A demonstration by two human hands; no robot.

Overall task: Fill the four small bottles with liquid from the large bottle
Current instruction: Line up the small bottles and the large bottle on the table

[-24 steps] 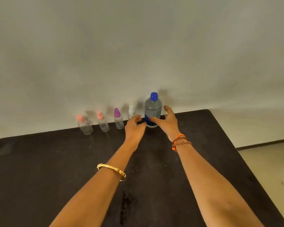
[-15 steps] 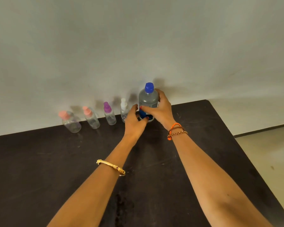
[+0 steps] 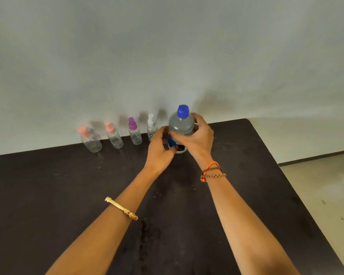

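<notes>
The dark table point(image 3: 246, 195) stands against the wall, bearing all items at its far edge. The large water bottle point(image 3: 181, 127), blue cap point(image 3: 183, 111) on, stands upright, gripped round its shoulder by the right hand point(image 3: 197, 138) and low on the label by the left hand point(image 3: 160, 149), probably to steady it for uncapping. Four small capped bottles point(image 3: 115, 136) line up to its left, apparently empty; blur obscures their contents, and the left hand partly hides the white-capped one point(image 3: 151, 127).

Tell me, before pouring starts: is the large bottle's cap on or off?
On. The blue cap sits on the large bottle, gripped by both hands.
</notes>
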